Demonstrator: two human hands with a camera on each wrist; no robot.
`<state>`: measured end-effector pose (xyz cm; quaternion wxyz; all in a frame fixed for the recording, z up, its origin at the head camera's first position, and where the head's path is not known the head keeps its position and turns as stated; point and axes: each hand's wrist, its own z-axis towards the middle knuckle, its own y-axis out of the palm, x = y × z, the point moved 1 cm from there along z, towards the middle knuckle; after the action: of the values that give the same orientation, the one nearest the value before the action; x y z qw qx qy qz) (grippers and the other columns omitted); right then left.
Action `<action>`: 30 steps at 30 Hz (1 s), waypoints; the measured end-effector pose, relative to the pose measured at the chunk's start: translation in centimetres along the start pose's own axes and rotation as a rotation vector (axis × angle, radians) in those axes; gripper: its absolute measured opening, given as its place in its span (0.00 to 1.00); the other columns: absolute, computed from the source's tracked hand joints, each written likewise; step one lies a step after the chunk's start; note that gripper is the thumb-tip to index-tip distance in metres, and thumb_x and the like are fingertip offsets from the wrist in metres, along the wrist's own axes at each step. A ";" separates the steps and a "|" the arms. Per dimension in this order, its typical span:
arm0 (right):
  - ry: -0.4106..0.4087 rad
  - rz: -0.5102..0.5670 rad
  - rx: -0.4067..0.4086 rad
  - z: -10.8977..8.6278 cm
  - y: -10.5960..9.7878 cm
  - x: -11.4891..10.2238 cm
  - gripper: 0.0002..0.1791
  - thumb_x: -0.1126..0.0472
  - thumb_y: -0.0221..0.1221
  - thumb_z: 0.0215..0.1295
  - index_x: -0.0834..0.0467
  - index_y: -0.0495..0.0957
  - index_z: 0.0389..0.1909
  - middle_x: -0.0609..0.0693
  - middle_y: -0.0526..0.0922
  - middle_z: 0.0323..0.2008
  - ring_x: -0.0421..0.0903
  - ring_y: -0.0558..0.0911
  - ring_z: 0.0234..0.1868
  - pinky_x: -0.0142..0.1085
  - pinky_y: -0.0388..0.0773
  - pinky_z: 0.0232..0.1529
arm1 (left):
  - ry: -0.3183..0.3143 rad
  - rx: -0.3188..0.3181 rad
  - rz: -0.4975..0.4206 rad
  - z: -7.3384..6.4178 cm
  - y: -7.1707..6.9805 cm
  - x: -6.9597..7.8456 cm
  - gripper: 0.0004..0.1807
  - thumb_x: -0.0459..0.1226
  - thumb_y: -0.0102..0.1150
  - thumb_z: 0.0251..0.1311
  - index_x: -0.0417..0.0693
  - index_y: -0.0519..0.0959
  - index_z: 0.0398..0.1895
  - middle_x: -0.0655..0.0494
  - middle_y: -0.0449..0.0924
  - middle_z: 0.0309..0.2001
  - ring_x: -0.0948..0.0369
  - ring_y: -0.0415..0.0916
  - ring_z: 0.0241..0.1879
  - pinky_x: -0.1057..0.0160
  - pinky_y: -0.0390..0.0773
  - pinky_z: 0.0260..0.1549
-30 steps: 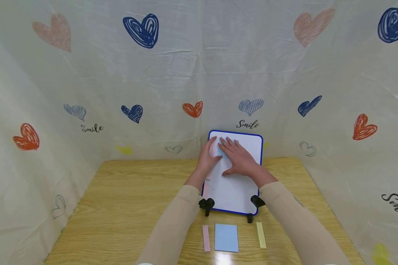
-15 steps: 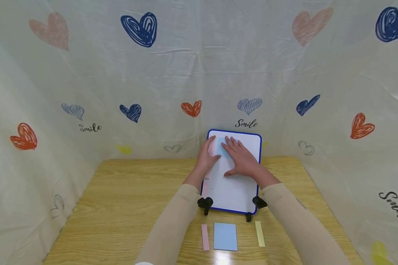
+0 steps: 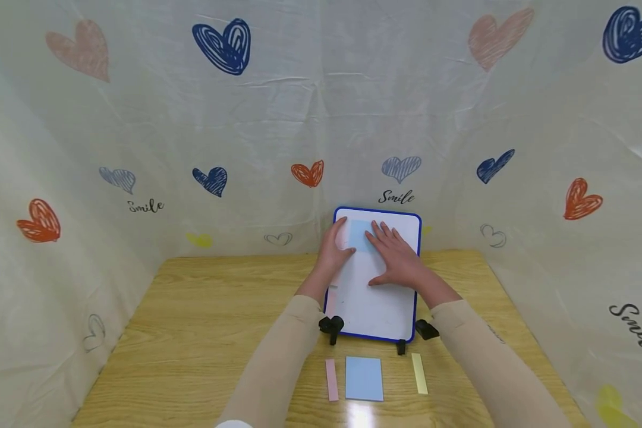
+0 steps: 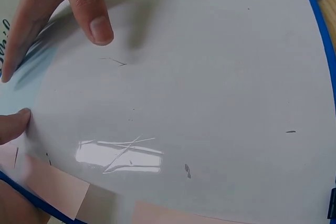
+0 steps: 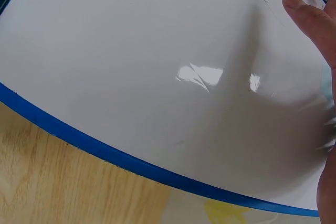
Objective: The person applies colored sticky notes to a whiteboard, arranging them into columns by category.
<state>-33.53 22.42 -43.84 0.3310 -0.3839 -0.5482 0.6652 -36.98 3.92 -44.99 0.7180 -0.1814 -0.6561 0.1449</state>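
A whiteboard (image 3: pixel 377 309) with a blue rim leans upright against the cloth backdrop. Near its upper left is a light-blue sticky note (image 3: pixel 359 236), flat on the surface. My left hand (image 3: pixel 331 252) grips the board's left edge, thumb on the front at the note's lower left corner; most of its other fingers are hidden. Between thumb and index finger shows a pink note (image 3: pixel 342 239). Spread and mostly straight, my right hand (image 3: pixel 398 261) rests over the note's right part, its thumb pointing left across the white surface. Further pink notes (image 4: pixel 60 187) line the board's left edge.
Before the board lie a pink note strip (image 3: pixel 331 380), a blue sticky-note pad (image 3: pixel 364 378) and a yellow note strip (image 3: pixel 419 373). Black stand feet (image 3: pixel 401 346) hold the board's lower edge on the wooden table (image 3: pixel 219 333). Heart-printed cloth (image 3: pixel 257 131) surrounds the table's back and sides.
My right hand has slid to the right across the blue note, uncovering more of it. The left hand stays at the board's edge. The head view has shifted slightly.
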 end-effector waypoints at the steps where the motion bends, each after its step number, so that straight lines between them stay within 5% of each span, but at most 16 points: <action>1: 0.001 0.003 0.003 -0.1 0.0 -0.1 0.69 0.32 0.72 0.42 0.57 0.45 0.77 0.55 0.35 0.77 0.52 0.31 0.76 0.48 0.31 0.72 | 0.000 0.002 -0.002 -0.1 -0.1 0.0 0.43 0.31 0.68 0.58 0.69 0.60 0.73 0.52 0.56 0.73 0.47 0.57 0.69 0.41 0.67 0.59; 9: -0.011 0.099 0.099 -2.0 0.8 -0.7 0.63 0.38 0.74 0.43 0.58 0.52 0.76 0.55 0.46 0.77 0.55 0.40 0.76 0.52 0.39 0.72 | 0.048 -0.027 0.004 -1.7 -0.9 -0.7 0.46 0.35 0.72 0.53 0.64 0.60 0.73 0.49 0.56 0.72 0.47 0.57 0.69 0.43 0.64 0.62; 17: 0.037 0.335 0.222 -5.0 1.9 -1.8 0.58 0.45 0.76 0.45 0.56 0.56 0.75 0.54 0.55 0.74 0.58 0.53 0.73 0.60 0.54 0.66 | 0.031 -0.064 0.022 -4.7 -1.6 -1.9 0.49 0.40 0.74 0.52 0.63 0.57 0.75 0.48 0.51 0.74 0.46 0.52 0.71 0.41 0.63 0.62; 24: 0.132 0.595 0.212 -7.3 2.2 -4.0 0.54 0.52 0.75 0.49 0.51 0.56 0.75 0.55 0.57 0.73 0.59 0.56 0.72 0.64 0.57 0.63 | 0.057 -0.081 -0.020 -7.1 -2.6 -2.9 0.50 0.39 0.75 0.50 0.59 0.56 0.75 0.49 0.51 0.74 0.46 0.53 0.71 0.42 0.63 0.62; 30: 0.172 0.694 0.195 -9.1 3.1 -5.5 0.52 0.52 0.75 0.50 0.51 0.58 0.74 0.55 0.58 0.72 0.60 0.56 0.71 0.67 0.57 0.61 | 0.045 -0.106 -0.028 -9.3 -3.2 -3.4 0.51 0.39 0.76 0.49 0.61 0.56 0.75 0.49 0.51 0.74 0.46 0.54 0.70 0.40 0.65 0.60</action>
<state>-23.01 21.46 -46.98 0.1657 -0.5678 -0.2897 0.7525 -28.20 -1.11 -47.22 0.7239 -0.2132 -0.6492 0.0956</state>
